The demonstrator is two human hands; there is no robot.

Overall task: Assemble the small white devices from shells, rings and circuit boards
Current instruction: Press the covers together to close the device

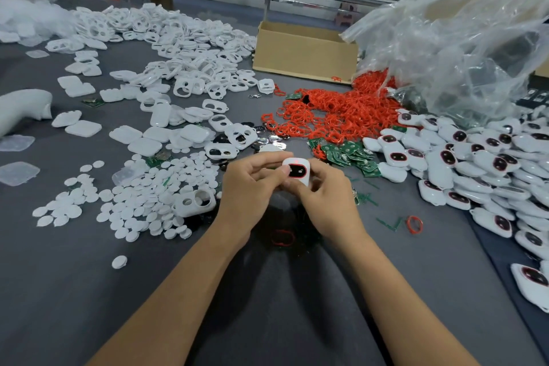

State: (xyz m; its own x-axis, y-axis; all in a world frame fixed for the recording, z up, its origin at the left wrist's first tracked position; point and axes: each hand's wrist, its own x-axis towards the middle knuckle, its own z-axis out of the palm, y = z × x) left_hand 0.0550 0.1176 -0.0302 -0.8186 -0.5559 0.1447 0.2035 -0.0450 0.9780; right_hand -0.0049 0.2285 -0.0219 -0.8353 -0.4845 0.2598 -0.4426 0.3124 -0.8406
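Both hands, the left hand (252, 184) and right hand (323, 196), pinch one small white device (296, 171) by its edges (light, rigid, probably slick plastic), best held at the rim.

On table (297, 321), far left: shells (178, 47) heaped; nearer, discs (142, 196). Behind centre: cardboard box (306, 53), rings (335, 110) piled before it, plastic bag (460, 38) at its right. Circuit boards (347, 154) just before rings, finished devices (475, 157) right of them. Centre front: one device (297, 171) between left hand (249, 187) and right hand (326, 202).
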